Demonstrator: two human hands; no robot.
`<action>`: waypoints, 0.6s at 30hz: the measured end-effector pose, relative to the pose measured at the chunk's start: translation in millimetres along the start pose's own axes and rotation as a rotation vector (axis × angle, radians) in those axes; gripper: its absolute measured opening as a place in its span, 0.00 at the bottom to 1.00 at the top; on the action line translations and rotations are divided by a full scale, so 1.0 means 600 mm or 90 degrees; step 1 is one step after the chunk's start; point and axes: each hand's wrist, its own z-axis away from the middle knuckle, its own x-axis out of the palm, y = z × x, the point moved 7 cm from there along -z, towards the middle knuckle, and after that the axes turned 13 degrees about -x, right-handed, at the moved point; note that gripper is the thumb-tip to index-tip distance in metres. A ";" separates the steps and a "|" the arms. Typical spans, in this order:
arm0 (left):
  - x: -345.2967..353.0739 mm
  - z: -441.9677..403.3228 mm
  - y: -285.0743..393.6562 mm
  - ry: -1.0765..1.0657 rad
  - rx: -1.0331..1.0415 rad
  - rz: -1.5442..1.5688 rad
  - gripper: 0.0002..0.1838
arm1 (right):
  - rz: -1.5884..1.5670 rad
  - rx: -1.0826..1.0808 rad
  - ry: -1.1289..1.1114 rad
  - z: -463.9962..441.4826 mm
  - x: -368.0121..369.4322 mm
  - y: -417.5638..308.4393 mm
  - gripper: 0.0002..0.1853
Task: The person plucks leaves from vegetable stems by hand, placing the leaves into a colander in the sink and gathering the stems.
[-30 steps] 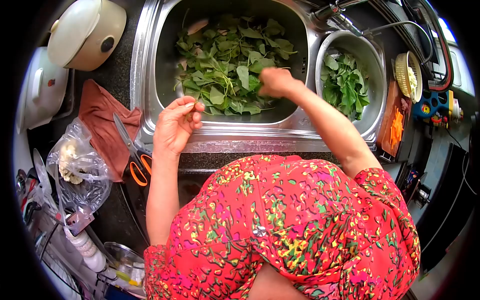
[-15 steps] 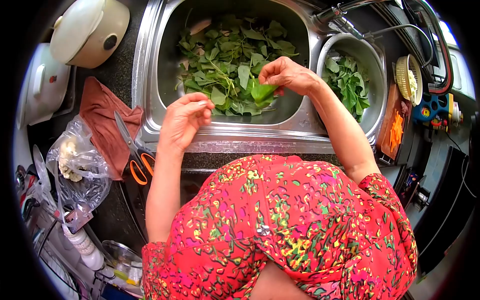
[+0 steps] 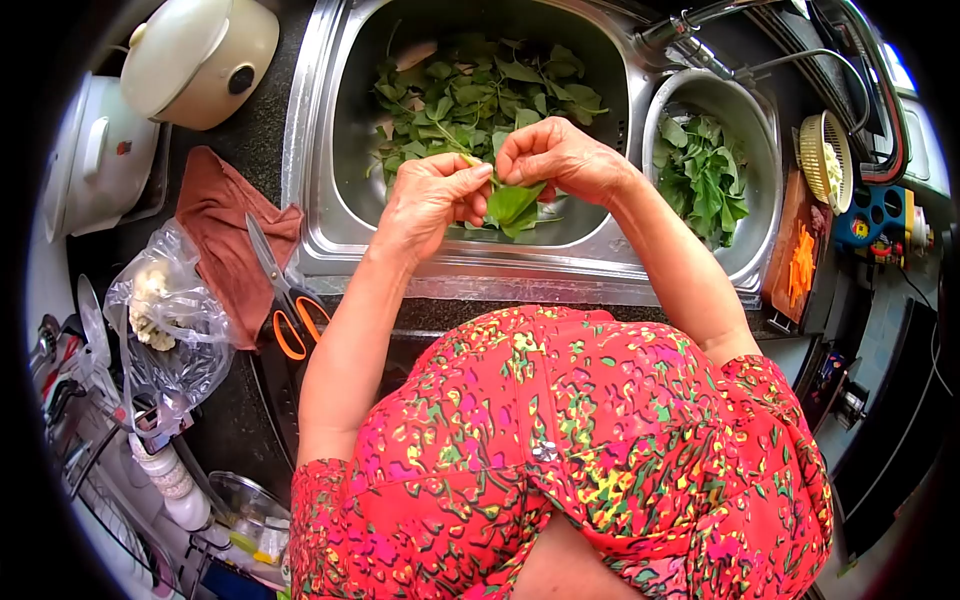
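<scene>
Over the near edge of the steel sink [image 3: 345, 150], my two hands meet at a green leafy sprig [image 3: 513, 208]. My left hand [image 3: 432, 198] pinches the sprig's stem between thumb and finger. My right hand [image 3: 562, 163] is closed on the sprig close beside it, its leaves hanging below the fingers. A heap of loose green leaves [image 3: 480, 95] lies in the sink behind my hands. To the right, a round metal basin [image 3: 757, 180] holds more green leaves [image 3: 700, 180].
Orange-handled scissors [image 3: 283, 290] and a brown cloth [image 3: 225, 225] lie left of the sink, near a plastic bag with cauliflower [image 3: 150, 305]. Orange strips [image 3: 801, 265] on a board and a yellow basket [image 3: 822, 155] stand right. The faucet [image 3: 685, 30] is behind.
My left hand has moved right and up and now grips the sprig. My right hand has brought the sprig, lifted from the heap, slightly left to meet it.
</scene>
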 end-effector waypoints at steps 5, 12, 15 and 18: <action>-0.061 -0.002 -0.004 0.123 0.014 0.167 0.05 | 0.505 -0.128 -0.043 0.005 -0.034 -0.011 0.09; -0.099 -0.003 -0.025 0.106 -0.038 0.311 0.04 | 0.330 -0.025 0.129 0.037 -0.103 0.014 0.06; -0.092 -0.005 -0.029 0.101 -0.057 0.347 0.04 | 0.190 -0.008 0.147 0.046 -0.103 0.019 0.00; -0.091 -0.006 -0.030 0.106 -0.071 0.365 0.05 | 0.087 -0.037 0.164 0.039 -0.103 0.022 0.01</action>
